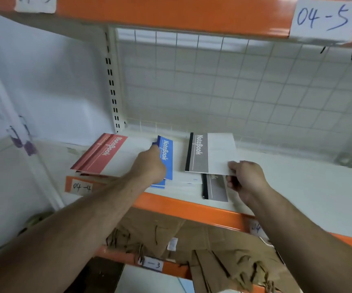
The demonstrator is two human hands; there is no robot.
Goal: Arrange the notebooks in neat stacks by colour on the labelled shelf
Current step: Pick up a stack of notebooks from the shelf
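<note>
Sorting step, in progress. The left hand (pixel 149 163) grips the blue notebook (pixel 168 157) at its spine edge; the right hand (pixel 247 179) pinches the near corner of the grey notebook (pixel 200 154). Next, each likely needs squaring onto its stack. On the shelf (pixel 287 187), 3 colours lie side by side: red notebook (pixel 107 153) left, blue middle, grey right, stacks skewed.

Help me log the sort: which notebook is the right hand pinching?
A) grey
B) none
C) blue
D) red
A: the right hand pinches the near corner of the upper grey notebook, while the left hand holds the blue notebook.
</note>
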